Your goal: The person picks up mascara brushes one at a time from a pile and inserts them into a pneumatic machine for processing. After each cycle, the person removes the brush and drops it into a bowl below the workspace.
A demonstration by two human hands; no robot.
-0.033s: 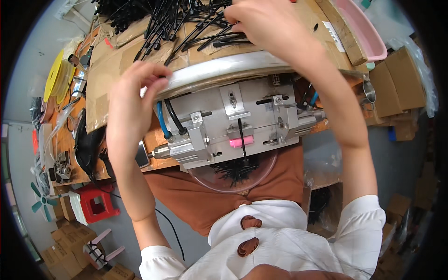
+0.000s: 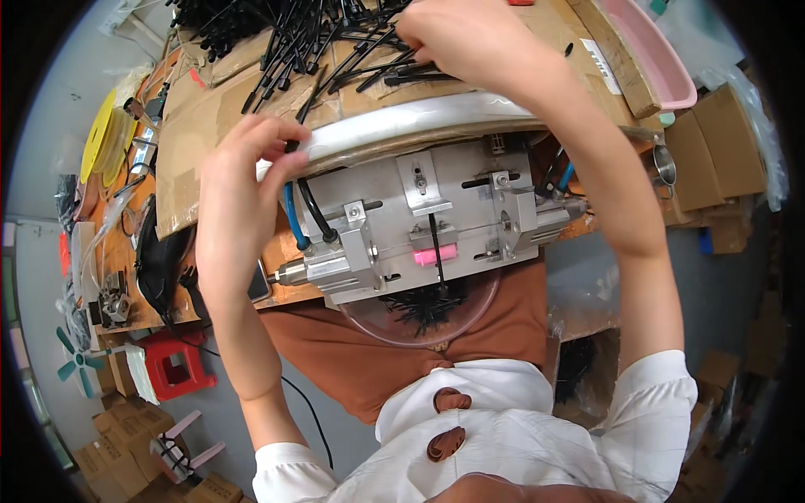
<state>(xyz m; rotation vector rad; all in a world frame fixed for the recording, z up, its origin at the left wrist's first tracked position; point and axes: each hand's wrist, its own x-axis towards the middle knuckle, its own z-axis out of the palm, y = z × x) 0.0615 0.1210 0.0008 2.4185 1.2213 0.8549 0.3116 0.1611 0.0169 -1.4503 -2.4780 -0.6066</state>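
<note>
My left hand (image 2: 247, 168) is at the front left edge of the cardboard-covered bench. Its thumb and fingers are pinched on the lower end of a thin black rod (image 2: 310, 95), which leans up across the white padded edge. My right hand (image 2: 470, 42) reaches over the loose black rods (image 2: 356, 54), fingers curled down at their right side; what they hold, if anything, is hidden. Below my hands sits a metal clamping fixture (image 2: 478, 197). One black rod (image 2: 438, 251) stands lengthwise at its middle, crossing a pink cylinder (image 2: 425, 255).
A clear bowl (image 2: 369, 329) of black pieces rests at my lap under the fixture. Blue and black hoses (image 2: 292, 214) rise at the fixture's left. A pink tray (image 2: 650, 50) stands far right, a yellow spool (image 2: 102, 138) far left. White padding (image 2: 402, 126) lines the bench edge.
My left hand has closed on the end of a black rod, and that rod has shifted slightly toward me. My right hand has moved a little left over the pile.
</note>
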